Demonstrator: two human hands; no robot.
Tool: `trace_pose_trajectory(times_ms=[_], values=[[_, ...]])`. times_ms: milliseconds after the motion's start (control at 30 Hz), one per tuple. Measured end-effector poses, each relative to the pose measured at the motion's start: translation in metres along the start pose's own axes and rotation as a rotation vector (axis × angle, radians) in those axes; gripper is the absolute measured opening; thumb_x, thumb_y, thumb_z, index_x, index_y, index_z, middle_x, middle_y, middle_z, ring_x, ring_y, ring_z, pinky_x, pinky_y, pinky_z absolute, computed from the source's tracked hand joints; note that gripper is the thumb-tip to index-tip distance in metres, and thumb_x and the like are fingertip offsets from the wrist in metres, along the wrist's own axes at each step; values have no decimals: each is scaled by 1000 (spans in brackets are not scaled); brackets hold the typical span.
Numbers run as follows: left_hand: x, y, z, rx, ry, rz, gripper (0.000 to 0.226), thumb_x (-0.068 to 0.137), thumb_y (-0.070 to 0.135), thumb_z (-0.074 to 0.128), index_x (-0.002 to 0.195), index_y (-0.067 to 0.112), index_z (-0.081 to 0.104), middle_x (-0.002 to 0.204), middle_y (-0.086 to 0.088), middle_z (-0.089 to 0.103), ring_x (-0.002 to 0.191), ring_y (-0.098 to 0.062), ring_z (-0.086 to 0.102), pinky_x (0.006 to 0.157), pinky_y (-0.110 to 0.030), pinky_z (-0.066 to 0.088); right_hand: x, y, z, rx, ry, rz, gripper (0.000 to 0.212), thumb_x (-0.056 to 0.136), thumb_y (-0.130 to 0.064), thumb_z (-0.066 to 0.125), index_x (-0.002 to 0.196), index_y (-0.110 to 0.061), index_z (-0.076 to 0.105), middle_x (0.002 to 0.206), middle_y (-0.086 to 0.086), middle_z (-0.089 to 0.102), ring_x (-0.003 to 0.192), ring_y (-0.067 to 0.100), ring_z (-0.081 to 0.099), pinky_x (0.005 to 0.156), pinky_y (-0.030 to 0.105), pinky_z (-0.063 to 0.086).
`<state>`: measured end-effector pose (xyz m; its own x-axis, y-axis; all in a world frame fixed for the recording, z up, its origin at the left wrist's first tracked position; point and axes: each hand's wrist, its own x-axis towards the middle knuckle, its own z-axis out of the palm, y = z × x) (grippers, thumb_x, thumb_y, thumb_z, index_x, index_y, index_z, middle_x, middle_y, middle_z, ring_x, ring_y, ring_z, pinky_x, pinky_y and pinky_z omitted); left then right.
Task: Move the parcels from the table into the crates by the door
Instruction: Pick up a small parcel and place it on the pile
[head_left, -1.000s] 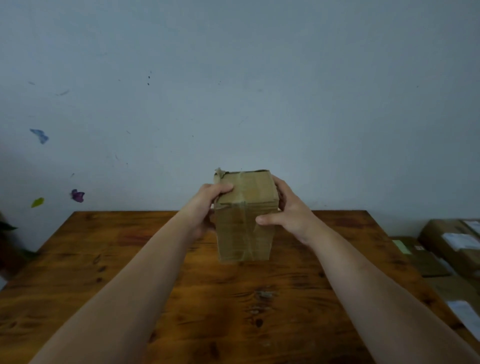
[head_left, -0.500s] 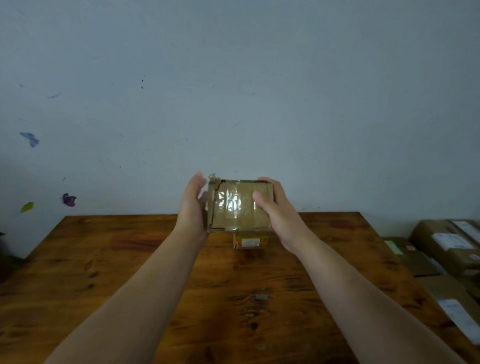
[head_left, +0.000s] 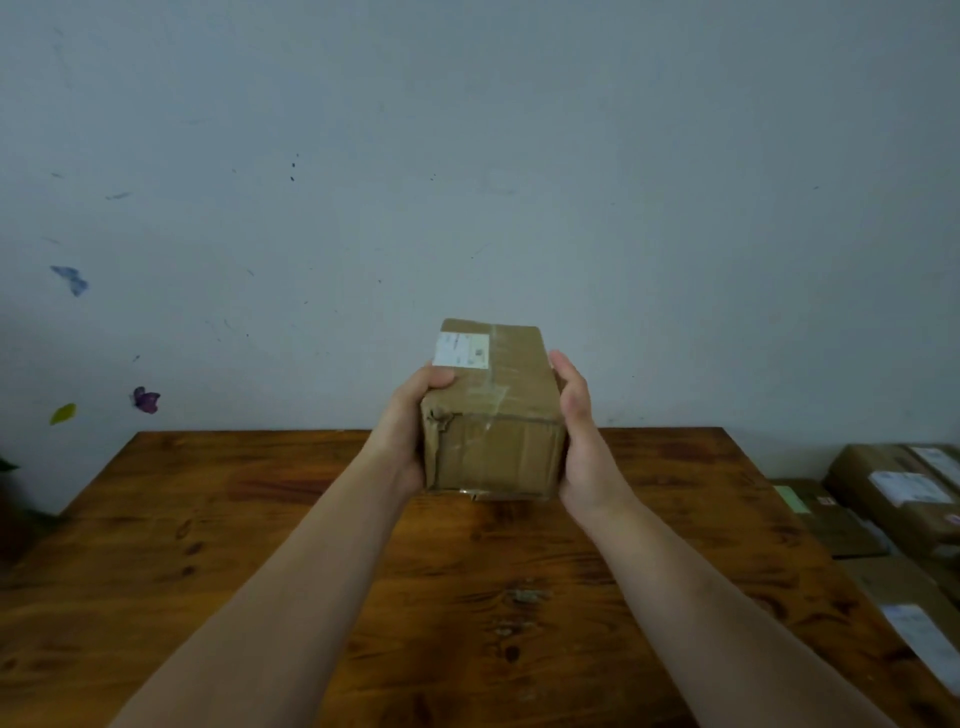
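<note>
Wood table (head_left: 260, 519) in fg, both forearms reaching fwd over it. L hand (head_left: 405, 431) grips taped cardboard parcel (head_left: 493, 415) at its left side, thumb curled over top edge. R hand (head_left: 576, 436) presses flat on right side, fingers straight. Parcel held above table's far part, white label (head_left: 461, 351) on top. Labelled boxes (head_left: 893, 493) lie off table's right edge; can't tell if in a container. Butterfly stickers (head_left: 146, 400) on wall (head_left: 467, 156).

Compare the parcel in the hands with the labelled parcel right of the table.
The held parcel is up between the left hand and right hand; the side parcel lies low beside the table. The held parcel's label sits at a corner; the side parcel's, mid-face. Both are brown cardboard.
</note>
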<state>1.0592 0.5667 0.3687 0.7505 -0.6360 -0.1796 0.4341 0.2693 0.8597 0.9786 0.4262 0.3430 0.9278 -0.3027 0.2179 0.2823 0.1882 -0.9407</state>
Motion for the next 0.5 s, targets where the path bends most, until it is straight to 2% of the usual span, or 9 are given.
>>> trace_pose_trajectory(times_ms=[33,100,167,233,333,400,500], values=[[0,-2,-1,-7,-36,67,36,80,25,57,116,20,61,87,-5,74,73,-23,71,60,-36,57,4,0,-1,123,45,88,97,62,-78,63,142,-31,36,137,4,53,123,22,55,93,42,52],[-1,-6,-4,22,-123,198,56,67,22,61,122,25,56,101,-5,73,86,-23,71,64,-39,58,9,-4,-3,213,142,294,92,67,-65,70,144,-24,38,131,8,59,116,29,60,92,47,52],[-1,-9,-9,65,-165,251,76,59,25,66,133,27,50,117,-6,68,102,-27,67,73,-41,57,12,-7,-8,189,187,436,68,76,-47,70,135,-20,49,125,10,63,111,31,62,90,48,52],[1,-12,-15,119,-178,251,89,57,28,69,141,29,42,129,-7,61,112,-30,62,79,-42,56,13,-8,-11,158,168,431,45,84,-33,64,126,-18,57,121,11,65,110,30,62,88,45,53],[2,-13,-22,212,-129,200,98,54,29,73,145,33,36,132,-6,56,117,-31,58,90,-48,53,13,-10,-13,93,145,334,27,89,-20,55,116,-22,60,117,9,65,111,29,60,94,49,49],[1,-11,-22,246,-73,144,89,62,40,73,144,31,38,131,-7,58,116,-33,59,96,-54,49,11,-12,-14,89,115,310,22,93,-15,48,107,-23,62,103,5,70,101,25,64,87,45,52],[0,-1,-18,246,40,70,46,88,56,49,124,29,57,118,-10,66,108,-32,63,90,-50,51,9,-11,-20,106,62,358,23,96,-15,41,106,-20,61,90,3,72,81,19,69,68,35,54]])
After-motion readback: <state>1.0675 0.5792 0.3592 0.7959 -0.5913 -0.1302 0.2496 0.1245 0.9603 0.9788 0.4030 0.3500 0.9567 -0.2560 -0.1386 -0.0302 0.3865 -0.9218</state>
